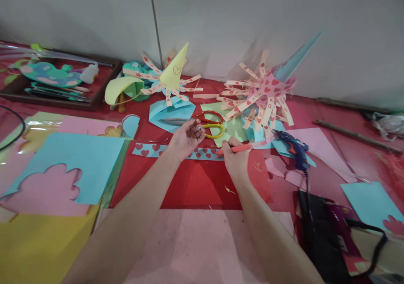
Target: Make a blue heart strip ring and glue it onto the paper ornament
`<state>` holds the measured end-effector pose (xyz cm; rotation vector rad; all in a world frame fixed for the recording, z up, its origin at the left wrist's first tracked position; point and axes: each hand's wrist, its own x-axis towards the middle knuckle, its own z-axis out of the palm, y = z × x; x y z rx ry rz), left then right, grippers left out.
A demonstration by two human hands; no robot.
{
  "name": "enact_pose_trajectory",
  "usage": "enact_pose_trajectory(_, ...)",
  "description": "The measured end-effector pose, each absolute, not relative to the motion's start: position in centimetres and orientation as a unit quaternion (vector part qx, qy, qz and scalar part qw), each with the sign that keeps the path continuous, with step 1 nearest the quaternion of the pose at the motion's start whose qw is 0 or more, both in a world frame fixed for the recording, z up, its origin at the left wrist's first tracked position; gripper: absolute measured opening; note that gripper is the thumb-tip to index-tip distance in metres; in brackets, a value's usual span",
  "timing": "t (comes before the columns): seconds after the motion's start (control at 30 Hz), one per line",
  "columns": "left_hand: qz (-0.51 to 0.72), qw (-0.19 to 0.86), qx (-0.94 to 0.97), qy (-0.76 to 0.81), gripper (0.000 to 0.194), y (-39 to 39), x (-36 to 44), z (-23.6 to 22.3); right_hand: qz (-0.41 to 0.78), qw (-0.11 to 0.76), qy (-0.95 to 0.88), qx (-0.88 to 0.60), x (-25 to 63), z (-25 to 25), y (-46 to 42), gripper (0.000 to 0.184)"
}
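Note:
My right hand [236, 160] grips a red marker pen [242, 147], its tip at the right part of a light blue paper strip [164, 150] covered with red hearts. The strip lies flat on red paper [189, 187]. Above the strip's middle, my left hand [187, 140] is turned partly palm up with curled fingers. A small shiny spot shows at its fingertips, too small to name. Just beyond both hands lie scissors [210, 116] with one red and one yellow handle loop, on blue and green paper pieces.
Two paper cones with fringed strips, one yellow [175, 71] and one blue [295, 61], stand by the wall. A glue gun [293, 147] lies right, its cord running to a black pouch [322, 233]. Left are a brown tray [91, 103] and coloured paper sheets [94, 157].

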<state>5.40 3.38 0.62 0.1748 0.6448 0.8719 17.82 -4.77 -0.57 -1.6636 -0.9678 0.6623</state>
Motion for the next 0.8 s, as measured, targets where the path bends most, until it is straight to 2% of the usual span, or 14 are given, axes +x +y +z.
enact_pose_trajectory(0.8,0.413,0.854,0.076,0.307,0.019,3.46,5.42,0.58,0.290,0.518,-0.432,-0.678,17.93,-1.07,-4.83,0.036)
